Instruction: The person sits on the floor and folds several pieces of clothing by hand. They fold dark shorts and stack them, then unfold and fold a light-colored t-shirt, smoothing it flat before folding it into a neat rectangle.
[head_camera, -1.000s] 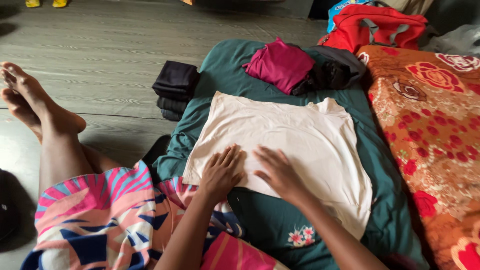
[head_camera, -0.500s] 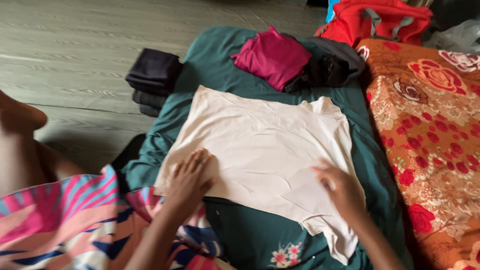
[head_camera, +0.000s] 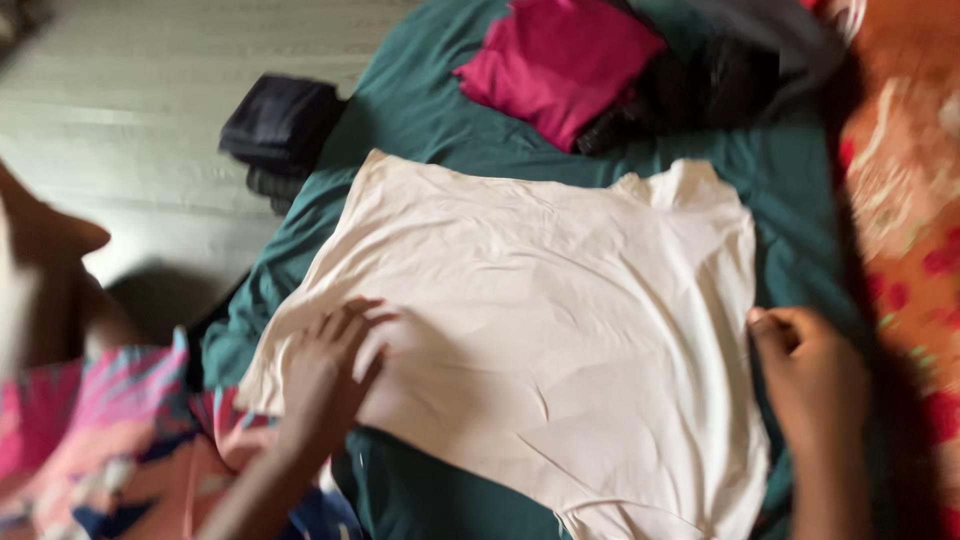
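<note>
While flat, creased cream shirt (head_camera: 560, 310), left hand (head_camera: 325, 375) pressing

Left hand (head_camera: 325, 375) lies flat, palm down, fingers spread. Right hand (head_camera: 815, 380) is curled, fingers bent inward, forearm extended.

The single head camera is looking steeply down, from close above, at the cream T-shirt (head_camera: 540, 330) spread on the green sheet (head_camera: 430, 120); it is facing toward the magenta garment (head_camera: 555, 60) beyond the shirt.
</note>
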